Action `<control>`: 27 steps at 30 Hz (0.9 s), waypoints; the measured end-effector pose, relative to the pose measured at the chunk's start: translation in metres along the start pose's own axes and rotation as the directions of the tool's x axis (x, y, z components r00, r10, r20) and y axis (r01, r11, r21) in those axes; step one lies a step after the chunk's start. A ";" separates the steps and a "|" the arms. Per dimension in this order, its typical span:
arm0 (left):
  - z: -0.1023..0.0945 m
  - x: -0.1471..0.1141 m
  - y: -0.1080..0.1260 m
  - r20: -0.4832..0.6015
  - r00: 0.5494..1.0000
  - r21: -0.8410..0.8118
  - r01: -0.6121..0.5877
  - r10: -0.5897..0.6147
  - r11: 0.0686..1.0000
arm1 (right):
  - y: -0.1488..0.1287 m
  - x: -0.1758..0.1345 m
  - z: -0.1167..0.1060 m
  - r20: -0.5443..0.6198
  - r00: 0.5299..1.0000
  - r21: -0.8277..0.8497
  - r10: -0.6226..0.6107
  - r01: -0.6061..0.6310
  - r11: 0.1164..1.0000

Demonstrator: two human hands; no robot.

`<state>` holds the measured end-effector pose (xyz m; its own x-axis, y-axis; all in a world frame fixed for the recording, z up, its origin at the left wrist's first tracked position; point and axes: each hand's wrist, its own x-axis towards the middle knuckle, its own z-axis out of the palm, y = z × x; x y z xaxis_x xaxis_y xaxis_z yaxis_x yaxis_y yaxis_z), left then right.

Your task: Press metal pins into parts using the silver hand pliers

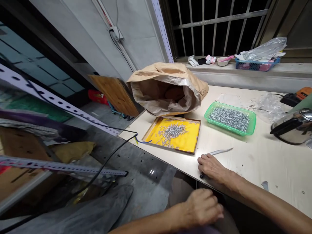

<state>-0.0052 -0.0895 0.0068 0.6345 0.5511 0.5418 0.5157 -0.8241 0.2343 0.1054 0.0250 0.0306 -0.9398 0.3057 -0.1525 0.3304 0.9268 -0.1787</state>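
Note:
My right hand point(211, 166) rests on the table near its front edge, with the fingers closed. From under it a slim grey tool point(221, 151) with a curved, pointed tip sticks out to the right; the rest is covered by the hand. A small black piece point(201, 176) shows just below the fingers. My left hand point(203, 206) is in front of the table, over my lap, its fingers curled; what they hold, if anything, is hidden. Ahead lies a shallow tray point(195, 130) with a yellow lining, bearing a heap of small metal pins point(174, 130).
A green plastic basket point(254, 125) full of metal pins point(230, 118) stands right of the tray. Behind it a large paper sack point(168, 70) lies with its mouth facing me. A steel kettle point(296, 128) is at the right. A dark cable point(107, 159) runs near the tray's left corner.

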 end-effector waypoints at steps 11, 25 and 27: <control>-0.047 0.023 -0.167 0.124 0.776 0.260 0.577 -0.619 0.775 | 0.069 -0.031 -0.068 -0.721 0.482 0.363 0.498 -0.349 0.864; -0.038 0.046 -0.203 0.352 0.779 0.203 0.477 -0.518 0.855 | 0.033 -0.055 -0.013 -0.396 0.729 0.427 0.558 -0.392 0.815; -0.039 0.044 -0.199 0.246 0.752 0.151 0.594 -0.612 0.790 | 0.031 -0.039 -0.019 -0.396 0.705 0.544 0.588 -0.336 0.769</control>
<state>-0.1024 0.0933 0.0159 0.3032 0.9507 0.0651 0.8713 -0.3042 0.3851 0.1506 0.0460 0.0497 -0.5028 0.8471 0.1721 0.6166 0.4910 -0.6153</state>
